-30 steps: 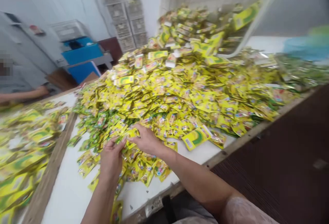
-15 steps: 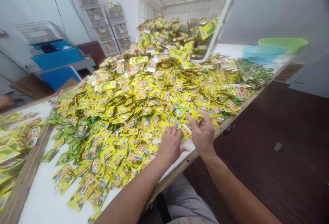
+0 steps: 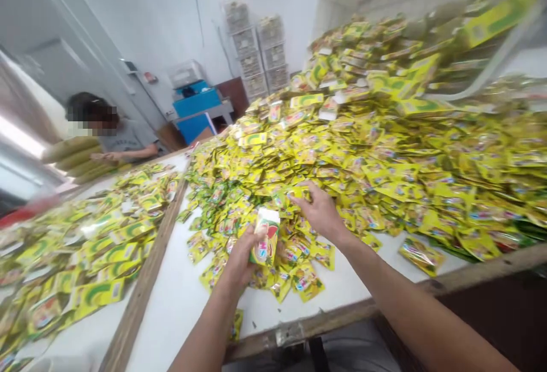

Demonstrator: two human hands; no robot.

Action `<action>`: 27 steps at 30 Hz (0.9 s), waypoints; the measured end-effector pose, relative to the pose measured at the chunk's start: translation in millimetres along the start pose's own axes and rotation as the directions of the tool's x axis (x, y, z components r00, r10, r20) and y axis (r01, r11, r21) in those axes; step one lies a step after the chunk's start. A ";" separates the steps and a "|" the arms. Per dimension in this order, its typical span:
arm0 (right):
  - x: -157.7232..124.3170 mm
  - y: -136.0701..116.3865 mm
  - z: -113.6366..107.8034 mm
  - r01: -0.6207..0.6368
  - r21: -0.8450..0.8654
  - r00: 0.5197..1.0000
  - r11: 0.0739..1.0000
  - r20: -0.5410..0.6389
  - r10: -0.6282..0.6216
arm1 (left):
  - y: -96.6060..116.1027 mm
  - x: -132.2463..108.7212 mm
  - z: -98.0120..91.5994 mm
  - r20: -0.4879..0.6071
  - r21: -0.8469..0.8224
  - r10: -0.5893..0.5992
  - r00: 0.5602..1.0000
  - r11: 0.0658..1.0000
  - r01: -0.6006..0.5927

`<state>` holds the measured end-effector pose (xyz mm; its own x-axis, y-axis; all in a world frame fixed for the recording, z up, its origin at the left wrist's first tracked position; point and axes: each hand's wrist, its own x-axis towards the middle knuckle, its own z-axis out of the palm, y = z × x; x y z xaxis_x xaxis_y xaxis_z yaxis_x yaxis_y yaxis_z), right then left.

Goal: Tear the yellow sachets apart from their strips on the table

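My left hand is closed round a small carton, yellow and green with fruit pictures and a white flap at its upper end. The carton is tilted over the front of a heap of small yellow sachets. To the right, my right hand is over the heap, its thumb and fingers pinched on a yellow sachet. That sachet is partly covered by the fingers and blurred against the others. Some green sachets lie among the yellow ones.
A big white crate lies tipped at the back right, cartons spilling out. A wooden strip divides the table; cartons cover its left side. A co-worker sits beyond, near stacked sacks. The table's wooden edge is in front.
The view has turned left, bringing a co-worker in. My left hand, earlier spread on the sachets, now holds a carton. My right hand has moved left over the heap.
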<state>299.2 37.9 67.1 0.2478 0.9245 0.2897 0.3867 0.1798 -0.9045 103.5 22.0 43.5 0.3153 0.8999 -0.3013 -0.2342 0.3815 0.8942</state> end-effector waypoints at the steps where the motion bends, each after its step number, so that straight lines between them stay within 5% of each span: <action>1: 4.9 -4.8 14.9 0.028 -0.030 0.995 0.999 0.094 -0.025 | -1.7 -4.0 -10.6 -0.039 0.016 0.033 0.999 0.999 -0.032; 6: 13.8 -13.4 68.4 0.158 -0.078 0.870 0.984 0.482 -0.102 | -7.7 -16.6 -59.4 -0.117 0.215 0.213 0.970 0.959 -0.185; 10: 9.9 -2.6 86.5 0.158 -0.037 0.763 0.987 0.639 -0.099 | -6.3 -20.7 -82.2 -0.052 0.242 0.138 0.989 0.963 -0.121; 18: -3.8 11.9 93.1 0.127 -0.148 0.824 0.981 0.566 -0.022 | -16.4 -4.0 -86.8 -0.161 0.266 0.114 0.980 0.962 -0.068; 27: -7.9 5.6 88.1 0.187 -0.221 0.745 0.957 0.667 0.008 | -25.7 -2.7 -86.6 -0.143 0.357 0.162 0.976 0.929 -0.101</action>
<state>221.1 61.2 32.2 -0.4049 0.9144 -0.0001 0.6127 0.2712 -0.7423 29.1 28.0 -7.4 0.1384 0.9706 -0.1971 0.0785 0.1877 0.9791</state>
